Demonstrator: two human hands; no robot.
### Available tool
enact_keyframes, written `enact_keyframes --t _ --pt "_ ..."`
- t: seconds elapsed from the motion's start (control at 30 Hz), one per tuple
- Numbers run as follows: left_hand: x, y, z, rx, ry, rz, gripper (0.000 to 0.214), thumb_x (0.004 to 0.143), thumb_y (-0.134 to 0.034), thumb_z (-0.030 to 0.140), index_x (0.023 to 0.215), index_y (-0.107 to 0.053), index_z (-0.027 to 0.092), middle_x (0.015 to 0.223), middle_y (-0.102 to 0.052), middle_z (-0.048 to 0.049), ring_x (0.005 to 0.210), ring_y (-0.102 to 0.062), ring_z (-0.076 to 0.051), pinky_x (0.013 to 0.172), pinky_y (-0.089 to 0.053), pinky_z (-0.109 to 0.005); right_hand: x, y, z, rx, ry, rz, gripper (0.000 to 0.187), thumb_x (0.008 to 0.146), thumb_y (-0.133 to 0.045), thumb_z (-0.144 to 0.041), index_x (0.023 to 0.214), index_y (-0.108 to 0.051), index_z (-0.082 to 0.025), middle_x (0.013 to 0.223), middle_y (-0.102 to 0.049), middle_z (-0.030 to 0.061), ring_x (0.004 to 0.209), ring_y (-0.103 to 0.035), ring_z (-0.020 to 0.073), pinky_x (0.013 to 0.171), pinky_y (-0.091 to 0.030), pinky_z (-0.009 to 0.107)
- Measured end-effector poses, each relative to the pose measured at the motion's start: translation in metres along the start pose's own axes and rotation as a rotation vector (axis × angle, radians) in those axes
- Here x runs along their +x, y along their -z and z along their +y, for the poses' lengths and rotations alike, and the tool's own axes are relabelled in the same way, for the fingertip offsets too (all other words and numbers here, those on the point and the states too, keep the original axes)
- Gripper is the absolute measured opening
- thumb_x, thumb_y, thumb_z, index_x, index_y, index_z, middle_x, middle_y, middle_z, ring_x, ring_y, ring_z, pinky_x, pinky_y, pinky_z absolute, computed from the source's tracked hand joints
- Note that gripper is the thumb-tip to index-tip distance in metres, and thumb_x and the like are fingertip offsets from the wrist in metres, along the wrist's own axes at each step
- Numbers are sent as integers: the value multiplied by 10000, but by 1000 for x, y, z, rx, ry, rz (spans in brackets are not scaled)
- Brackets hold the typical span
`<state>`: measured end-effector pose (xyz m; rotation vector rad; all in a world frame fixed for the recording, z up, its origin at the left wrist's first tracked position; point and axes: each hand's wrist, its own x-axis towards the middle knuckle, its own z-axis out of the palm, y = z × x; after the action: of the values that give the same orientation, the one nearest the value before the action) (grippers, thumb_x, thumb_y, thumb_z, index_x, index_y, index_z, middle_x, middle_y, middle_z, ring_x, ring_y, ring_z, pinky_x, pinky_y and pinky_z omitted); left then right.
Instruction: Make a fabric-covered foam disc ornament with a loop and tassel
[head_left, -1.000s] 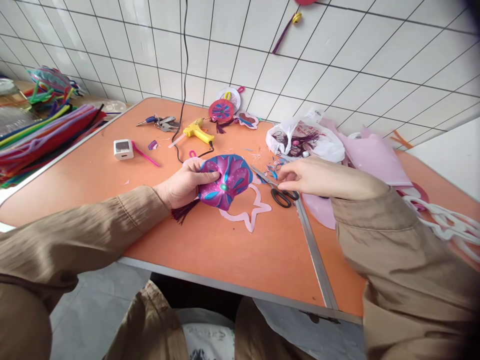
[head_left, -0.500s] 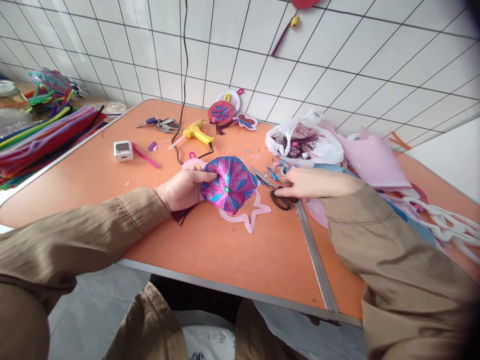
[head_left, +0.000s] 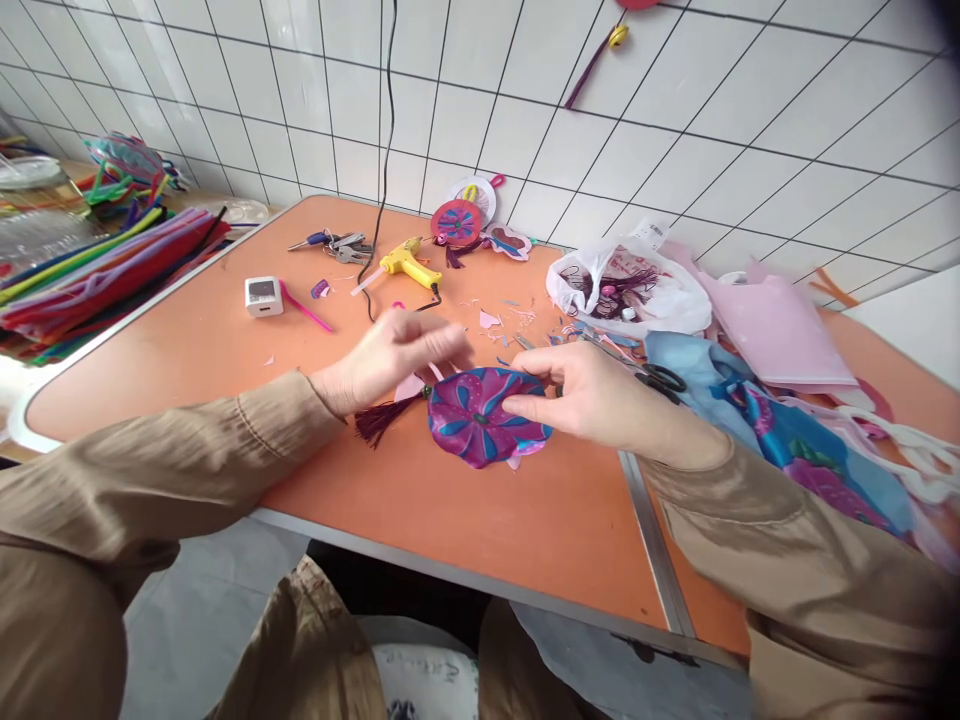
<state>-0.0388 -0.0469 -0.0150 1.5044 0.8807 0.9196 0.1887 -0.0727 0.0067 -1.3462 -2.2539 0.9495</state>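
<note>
My right hand [head_left: 596, 395] pinches the right edge of a purple and blue flower-patterned fabric ornament [head_left: 484, 430], thumb on its face. The ornament is tilted above the table. At its upper left is my left hand [head_left: 394, 355], with fingers stretched out and slightly blurred, holding nothing that I can see. A dark purple tassel [head_left: 382, 420] with a green bead hangs on the left, below that hand. Black-handled scissors [head_left: 661, 378] lie just behind my right hand, which partly hides them.
On the orange table [head_left: 450, 520] are a yellow glue gun [head_left: 411, 263], keys [head_left: 346, 246], a white charger [head_left: 263, 297], finished ornaments [head_left: 456, 222] and scattered paper scraps. To the right lie a white plastic bag [head_left: 671, 295] and blue fabric [head_left: 690, 370]. Pipe cleaners [head_left: 112, 275] are heaped at the left.
The scissors have left my right hand and lie farther back; that hand now grips the ornament's right edge. My left hand has let go of it. The ornament has shifted toward me and tilted.
</note>
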Motion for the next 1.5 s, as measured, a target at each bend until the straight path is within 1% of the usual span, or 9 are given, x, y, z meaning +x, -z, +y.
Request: enact_keyframes --t 0.13,0.3,0.6,0.77,0.87,1.0,1.17,1.37,1.5 --pt "20 31 1 627 -23 495 239 817 -610 272 602 -596 170 655 -658 -61 647 -574 -171 605 -413 -287 -3 -1 -3 -228 155 -145 138 813 -613 -197 678 -640 -199 593 -546 -39 554 -432 106 565 -309 270" --pt "36 54 -19 993 156 438 138 761 -662 320 711 -656 192 786 -698 -87 776 -600 -236 621 -376 -314 -4 -8 -2 -317 347 -340 207 879 -531 -140 712 -640 -196 701 -656 -6 645 -539 128 653 -376 281" --pt "37 51 -36 535 161 344 332 565 -702 174 897 -717 161 720 -654 -11 635 -565 -145 562 -411 -254 -4 -15 -2 -380 474 -201 254 893 -479 -116 698 -623 -194 669 -608 10 605 -476 134 612 -360 278" --pt "32 42 -23 470 35 347 347 603 -686 185 941 -762 154 739 -650 -16 660 -531 -135 601 -411 -260 -8 -12 -12 -230 615 -217 241 894 -498 -95 759 -672 -193 676 -643 4 610 -509 121 609 -385 268" --pt "26 31 -6 397 -32 315 198 649 -685 224 820 -751 149 755 -668 -31 725 -554 -153 623 -411 -263 -7 -1 -24 -56 567 -261 208 916 -561 -208 742 -674 -207 691 -666 5 615 -545 121 612 -426 266" --pt "23 14 13 234 39 250 162 678 -754 291 685 -690 143 677 -631 -32 632 -531 -138 554 -384 -264 2 8 -35 67 350 -16 288 917 -593 -384 680 -627 -223 621 -583 -5 567 -515 134 543 -401 279" --pt "29 2 21 -94 166 150 206 668 -805 264 644 -631 156 611 -598 -24 536 -514 -117 514 -384 -269 17 0 -31 36 303 368 76 853 -630 -262 802 -640 -207 777 -681 8 720 -603 160 714 -488 311" --pt "34 -5 25 -241 160 173 188 722 -744 205 636 -584 157 633 -571 -27 546 -537 -128 534 -416 -288 18 -2 -22 -63 214 516 87 864 -612 -255 790 -595 -213 779 -684 34 728 -638 194 742 -514 366" --pt "35 -13 33 -218 135 181 224 761 -719 209 616 -554 162 575 -518 -2 498 -495 -106 506 -388 -275 14 2 -30 76 206 489 103 837 -652 -243 752 -598 -221 758 -670 24 713 -636 189 717 -534 363"
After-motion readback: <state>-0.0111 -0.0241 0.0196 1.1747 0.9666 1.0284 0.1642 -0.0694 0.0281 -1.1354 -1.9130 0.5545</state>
